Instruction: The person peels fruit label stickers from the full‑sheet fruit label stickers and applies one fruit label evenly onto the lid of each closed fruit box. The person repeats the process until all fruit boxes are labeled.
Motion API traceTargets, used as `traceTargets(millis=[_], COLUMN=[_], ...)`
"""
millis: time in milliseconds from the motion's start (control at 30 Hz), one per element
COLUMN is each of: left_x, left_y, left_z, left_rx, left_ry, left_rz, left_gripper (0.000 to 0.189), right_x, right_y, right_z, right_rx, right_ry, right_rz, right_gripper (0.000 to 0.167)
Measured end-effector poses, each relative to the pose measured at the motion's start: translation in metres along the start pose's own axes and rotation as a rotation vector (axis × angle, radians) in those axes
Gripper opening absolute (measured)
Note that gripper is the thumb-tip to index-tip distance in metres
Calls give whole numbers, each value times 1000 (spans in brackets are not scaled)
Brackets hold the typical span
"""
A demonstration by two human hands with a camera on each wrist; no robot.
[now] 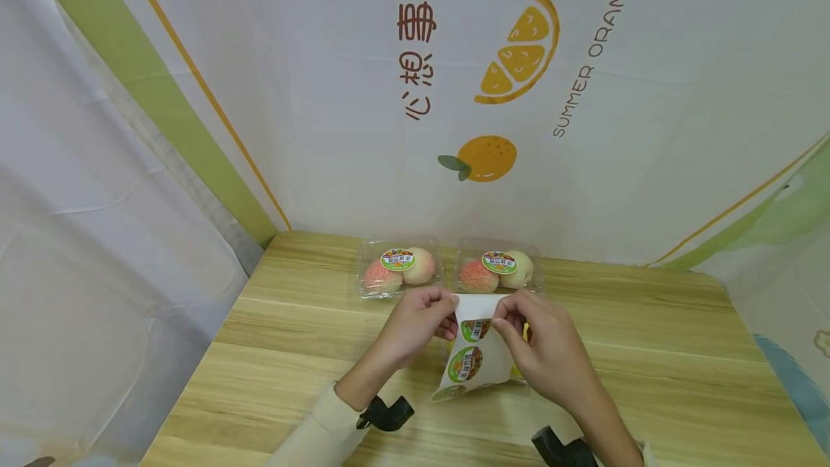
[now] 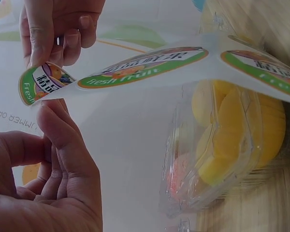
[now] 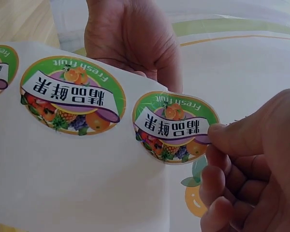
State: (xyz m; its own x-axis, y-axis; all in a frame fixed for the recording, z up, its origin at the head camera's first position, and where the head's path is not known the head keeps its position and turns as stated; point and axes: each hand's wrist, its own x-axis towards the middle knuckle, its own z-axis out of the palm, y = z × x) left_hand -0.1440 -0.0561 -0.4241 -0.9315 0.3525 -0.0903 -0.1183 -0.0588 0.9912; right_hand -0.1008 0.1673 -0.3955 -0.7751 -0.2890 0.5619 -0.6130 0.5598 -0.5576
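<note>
A white sheet of oval fresh-fruit stickers hangs between both hands. My left hand holds the sheet at its upper left corner. My right hand pinches the edge of one oval sticker between thumb and finger. That sticker juts past the sheet's edge, with part of it still against the backing. More stickers sit in a row on the backing, such as one whole green-rimmed label. Behind the sheet is a clear plastic box of yellow fruit, mostly hidden in the head view.
Two clear boxes stand at the table's back edge. The left box and the right box each hold two peach-like fruits under an oval label. A printed cloth hangs behind the wooden table.
</note>
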Motion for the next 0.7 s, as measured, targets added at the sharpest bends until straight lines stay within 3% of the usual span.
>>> traceTargets(millis=[700], left_x=[1], left_y=[-2], left_z=[-7], left_rx=[4], left_ry=[25], left_rz=[20], left_gripper=[26], right_x=[-5], right_y=[-5], right_z=[-3], right_rx=[18], right_ry=[0], right_rz=[19], right_gripper=[32])
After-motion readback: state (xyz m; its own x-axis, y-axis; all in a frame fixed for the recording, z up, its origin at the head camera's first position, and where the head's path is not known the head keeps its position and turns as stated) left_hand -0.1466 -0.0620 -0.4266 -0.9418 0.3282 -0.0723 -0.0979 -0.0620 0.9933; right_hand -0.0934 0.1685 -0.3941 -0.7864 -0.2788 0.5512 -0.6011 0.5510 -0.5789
